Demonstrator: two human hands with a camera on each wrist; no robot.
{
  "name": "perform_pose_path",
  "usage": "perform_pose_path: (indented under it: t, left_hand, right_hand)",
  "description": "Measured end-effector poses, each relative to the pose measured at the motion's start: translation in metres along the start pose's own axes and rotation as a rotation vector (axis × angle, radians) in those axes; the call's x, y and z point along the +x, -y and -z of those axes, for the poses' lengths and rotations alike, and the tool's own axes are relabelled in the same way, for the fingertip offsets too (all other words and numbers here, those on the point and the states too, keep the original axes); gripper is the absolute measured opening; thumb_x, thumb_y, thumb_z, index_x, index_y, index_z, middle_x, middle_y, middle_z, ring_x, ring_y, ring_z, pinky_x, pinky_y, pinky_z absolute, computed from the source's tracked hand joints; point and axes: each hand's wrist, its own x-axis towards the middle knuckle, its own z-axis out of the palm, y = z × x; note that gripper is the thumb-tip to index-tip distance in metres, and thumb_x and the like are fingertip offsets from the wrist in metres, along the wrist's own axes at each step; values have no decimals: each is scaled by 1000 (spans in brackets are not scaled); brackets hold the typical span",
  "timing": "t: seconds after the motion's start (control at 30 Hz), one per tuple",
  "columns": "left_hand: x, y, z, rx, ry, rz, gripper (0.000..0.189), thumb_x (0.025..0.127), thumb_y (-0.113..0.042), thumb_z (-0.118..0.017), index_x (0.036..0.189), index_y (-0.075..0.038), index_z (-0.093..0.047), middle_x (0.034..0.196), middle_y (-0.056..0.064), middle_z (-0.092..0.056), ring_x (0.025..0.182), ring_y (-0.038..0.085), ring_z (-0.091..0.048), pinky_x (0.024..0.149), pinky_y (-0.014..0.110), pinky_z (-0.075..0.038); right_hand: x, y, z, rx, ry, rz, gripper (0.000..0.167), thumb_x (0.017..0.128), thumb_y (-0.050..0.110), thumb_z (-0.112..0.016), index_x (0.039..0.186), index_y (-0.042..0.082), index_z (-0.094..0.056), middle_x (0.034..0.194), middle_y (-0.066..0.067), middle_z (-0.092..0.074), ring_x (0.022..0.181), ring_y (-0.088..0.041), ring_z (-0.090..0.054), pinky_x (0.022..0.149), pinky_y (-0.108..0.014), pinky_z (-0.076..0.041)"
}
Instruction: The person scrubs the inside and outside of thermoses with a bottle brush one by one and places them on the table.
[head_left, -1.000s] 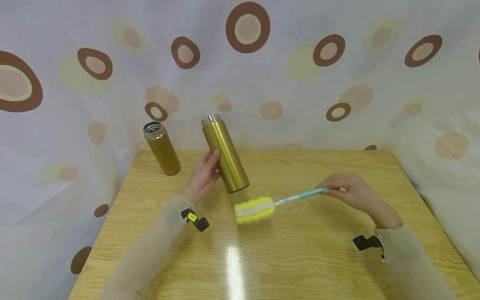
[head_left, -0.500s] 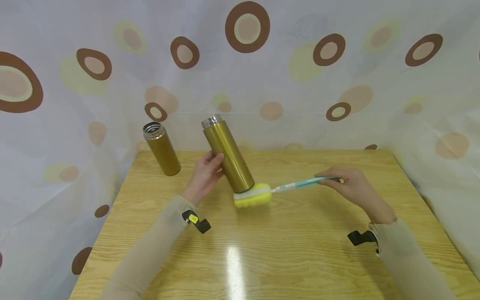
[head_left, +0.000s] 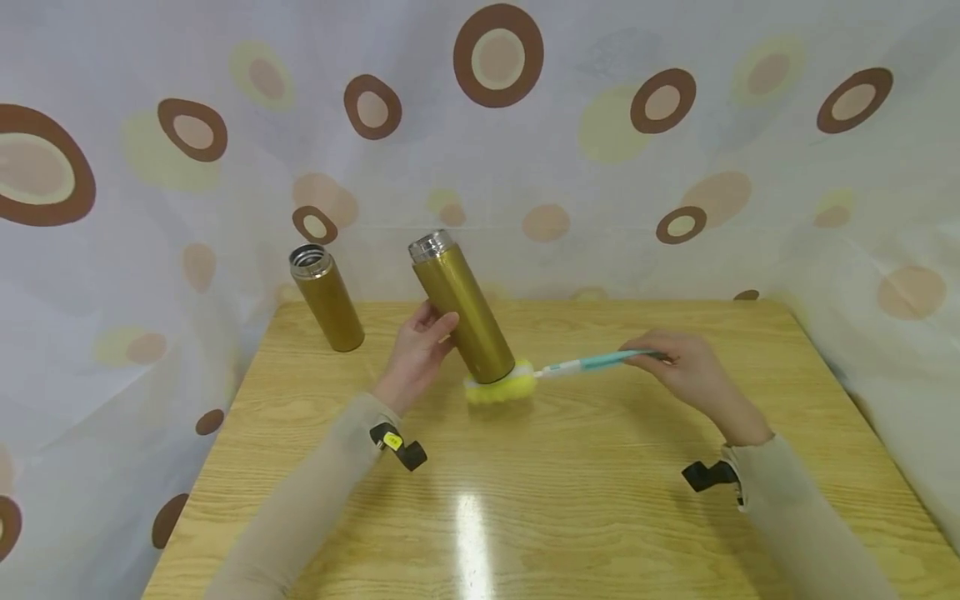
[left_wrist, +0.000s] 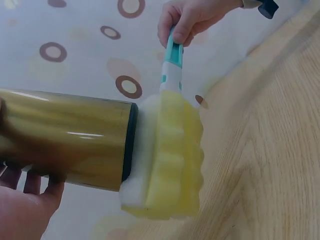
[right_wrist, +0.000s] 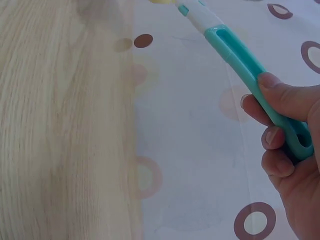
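My left hand [head_left: 417, 354] grips a gold thermos bottle [head_left: 467, 312] round its middle, tilted with its lidless steel mouth up and to the left. In my right hand [head_left: 686, 372] is the teal and white handle of a bottle brush [head_left: 600, 361], with the thumb along it in the right wrist view. The brush's yellow and white sponge head [left_wrist: 170, 155] presses flat against the bottle's dark base [left_wrist: 130, 142] in the left wrist view. The inside of the held bottle is hidden.
A second gold thermos bottle [head_left: 330, 304], also lidless, stands upright at the table's back left. The wooden table [head_left: 600, 500] meets a patterned cloth backdrop [head_left: 570, 167] at the back and along both sides.
The sponge head has come up from below the bottle and now touches its base. My right hand moved a little left and up; the held bottle shifted slightly right.
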Motion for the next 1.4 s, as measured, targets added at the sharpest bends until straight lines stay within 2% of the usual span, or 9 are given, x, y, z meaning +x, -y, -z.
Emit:
perform_pose_path:
  t: [0.2,0.47,0.6,0.7,0.83,0.9,1.07,1.27,1.4]
  left_hand:
    - [0,-6,7,5,-31,-77,52,103,3,-59,152,-1,-44,141,9,-58,130,21,-57,117,39,-43]
    - [1,1,5,-42,-68,-94,52,102,6,-60,151,2,-45,137,8,-60,126,21,-59,115,39,-45]
    - [1,6,1,-62,-49,-101,63,94,-5,-74,150,2,-46,134,6,-63,123,20,-60,114,41,-45]
    - [0,9,-1,-92,-21,-94,84,80,-21,-87,150,2,-46,131,4,-64,121,19,-61,112,40,-46]
    - [-1,12,-3,-118,2,-80,98,69,-31,-92,149,0,-46,131,3,-64,121,18,-61,109,39,-47]
    - [-1,11,-4,-118,2,-78,99,68,-32,-92,150,0,-46,131,3,-64,120,18,-61,110,39,-47]
    - [-3,8,-3,-97,-18,-90,93,74,-24,-90,152,1,-45,132,4,-63,121,18,-61,114,40,-45]
    - [-4,4,0,-56,-26,-114,62,95,-3,-74,151,-1,-47,136,7,-63,126,20,-60,116,39,-44]
    - [-4,2,2,-49,-42,-131,52,99,2,-67,149,-1,-49,136,8,-63,126,21,-60,116,39,-44]
  right_hand:
    - [-4,-2,11,39,-41,22,26,86,-6,-79,104,13,-81,92,1,-74,61,-4,-46,54,-19,-38]
    - [-1,0,7,73,-38,109,31,81,-12,-80,102,10,-81,78,8,-65,57,-3,-38,51,-20,-34]
    - [3,0,0,30,-51,136,31,80,-11,-80,102,10,-81,81,7,-68,60,-2,-40,54,-18,-36]
    - [5,0,-4,13,-55,154,30,79,-12,-81,101,8,-81,83,6,-69,60,-2,-40,55,-18,-36]
    - [7,3,-6,-8,-53,134,29,80,-11,-81,101,8,-81,83,5,-69,61,-2,-41,55,-18,-36]
    - [7,4,-5,-17,-53,110,27,82,-10,-81,101,9,-81,85,4,-71,61,-3,-42,55,-18,-37]
    - [5,3,0,-36,-71,68,27,83,-8,-81,102,10,-81,87,2,-74,62,-3,-45,57,-17,-39]
    - [2,0,6,-43,-100,74,30,81,-9,-83,102,12,-82,86,4,-75,63,-4,-46,58,-16,-38]
    - [1,0,10,-36,-91,92,30,81,-8,-83,102,14,-82,87,3,-75,63,-2,-46,59,-16,-39]
